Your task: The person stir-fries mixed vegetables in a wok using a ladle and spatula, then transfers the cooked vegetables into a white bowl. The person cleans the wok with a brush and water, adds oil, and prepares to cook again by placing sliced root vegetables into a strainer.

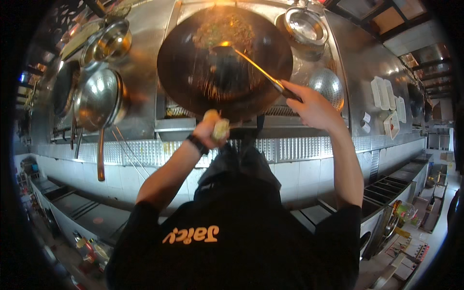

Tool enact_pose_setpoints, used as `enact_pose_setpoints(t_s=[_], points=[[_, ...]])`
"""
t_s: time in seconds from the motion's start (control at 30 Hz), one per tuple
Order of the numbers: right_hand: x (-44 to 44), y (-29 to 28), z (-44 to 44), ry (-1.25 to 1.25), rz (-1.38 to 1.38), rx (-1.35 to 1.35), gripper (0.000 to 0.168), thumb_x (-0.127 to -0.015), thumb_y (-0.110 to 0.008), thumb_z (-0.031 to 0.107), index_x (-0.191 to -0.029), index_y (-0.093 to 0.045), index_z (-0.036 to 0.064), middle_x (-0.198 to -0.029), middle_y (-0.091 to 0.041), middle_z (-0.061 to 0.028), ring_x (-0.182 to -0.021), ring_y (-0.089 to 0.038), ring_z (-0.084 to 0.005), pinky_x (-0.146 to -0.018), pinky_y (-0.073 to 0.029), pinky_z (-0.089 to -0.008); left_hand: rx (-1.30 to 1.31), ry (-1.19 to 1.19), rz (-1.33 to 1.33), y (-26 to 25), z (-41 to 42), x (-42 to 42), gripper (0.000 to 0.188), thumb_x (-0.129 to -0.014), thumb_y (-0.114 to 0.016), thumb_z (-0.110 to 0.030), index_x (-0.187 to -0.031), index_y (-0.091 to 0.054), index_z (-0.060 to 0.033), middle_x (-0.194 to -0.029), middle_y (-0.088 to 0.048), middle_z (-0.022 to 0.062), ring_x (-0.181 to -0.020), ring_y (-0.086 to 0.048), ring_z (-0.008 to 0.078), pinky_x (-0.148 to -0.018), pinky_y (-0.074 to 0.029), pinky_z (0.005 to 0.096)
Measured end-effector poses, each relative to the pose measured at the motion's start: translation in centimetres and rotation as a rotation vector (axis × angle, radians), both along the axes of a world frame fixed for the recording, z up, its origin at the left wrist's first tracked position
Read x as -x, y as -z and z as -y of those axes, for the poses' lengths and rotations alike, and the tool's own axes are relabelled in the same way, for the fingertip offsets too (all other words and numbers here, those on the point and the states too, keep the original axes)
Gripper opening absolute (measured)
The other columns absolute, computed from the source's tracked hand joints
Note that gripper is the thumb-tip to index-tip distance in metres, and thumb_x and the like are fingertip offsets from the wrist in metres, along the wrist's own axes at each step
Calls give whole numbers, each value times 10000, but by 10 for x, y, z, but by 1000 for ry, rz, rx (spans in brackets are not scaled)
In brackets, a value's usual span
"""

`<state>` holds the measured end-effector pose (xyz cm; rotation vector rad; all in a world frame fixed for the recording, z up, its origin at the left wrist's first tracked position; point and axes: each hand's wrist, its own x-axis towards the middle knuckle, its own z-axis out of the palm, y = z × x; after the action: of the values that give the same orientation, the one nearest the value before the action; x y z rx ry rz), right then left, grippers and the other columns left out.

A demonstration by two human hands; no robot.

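Note:
A large dark wok sits on the stove in front of me. Chopped food, brown with green bits, lies against its far side. My right hand grips the dark handle of a long metal wok ladle or spatula; its head is at the near edge of the food, and glare hides its exact shape. At the wok's near rim, my left hand is closed around a bunched yellowish cloth. Whether the cloth wraps a wok handle or the bare rim cannot be seen.
Right of the wok are a perforated skimmer and a metal pot. Further right stand white plastic baskets. Several steel pans are at left, one handle jutting past the counter's edge. Steel bowls stand behind them.

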<state>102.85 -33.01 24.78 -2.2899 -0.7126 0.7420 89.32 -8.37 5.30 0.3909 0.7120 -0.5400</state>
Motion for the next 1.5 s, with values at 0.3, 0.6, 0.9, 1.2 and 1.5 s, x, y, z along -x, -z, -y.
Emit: enact_pose_setpoints(t_s=[0.3,0.6,0.9,1.2,1.5], points=[[-17,-40,17,344,-802,-223,446,-950,-452,132,-1379,-403,22,-749,-522,-39,-428,-432,-54,-331,-329,-189,141,-60,-7,-78,-75,-15,310,-923,-467,-372,-778,-541,-108,-658,-536,75,-522,-519,154,-363,-339,211],[14,-18,66,616,-913,-465,114,-906,-536,110,-994,-485,61,-676,-508,-34,-424,-430,-74,-321,-310,-211,-1195,88,196,-37,-35,44,304,-861,-555,-170,-1092,-490,16,-879,-652,155,-677,-655,235,-569,-540,336],[103,27,32,710,-1440,-926,189,-916,-479,72,-1101,-451,94,-755,-480,-42,-465,-398,-98,-381,-313,-241,-601,-142,87,-44,-28,47,150,-863,-556,-139,-972,-476,-74,-713,-571,63,-532,-568,148,-353,-423,231],[140,26,135,622,-1515,-773,527,-924,-468,93,-1407,-264,42,-749,-470,-25,-461,-412,-71,-380,-347,-232,174,-433,-30,-19,69,118,95,-840,-532,-167,-787,-489,-101,-620,-471,20,-453,-437,126,-383,-363,207],[109,118,181,279,-1647,-879,82,-896,-504,48,-971,-537,47,-618,-435,-4,-437,-406,-71,-373,-327,-216,-209,-678,-115,3,138,129,153,-852,-561,-298,-840,-564,-145,-657,-526,2,-482,-457,99,-389,-384,196]])
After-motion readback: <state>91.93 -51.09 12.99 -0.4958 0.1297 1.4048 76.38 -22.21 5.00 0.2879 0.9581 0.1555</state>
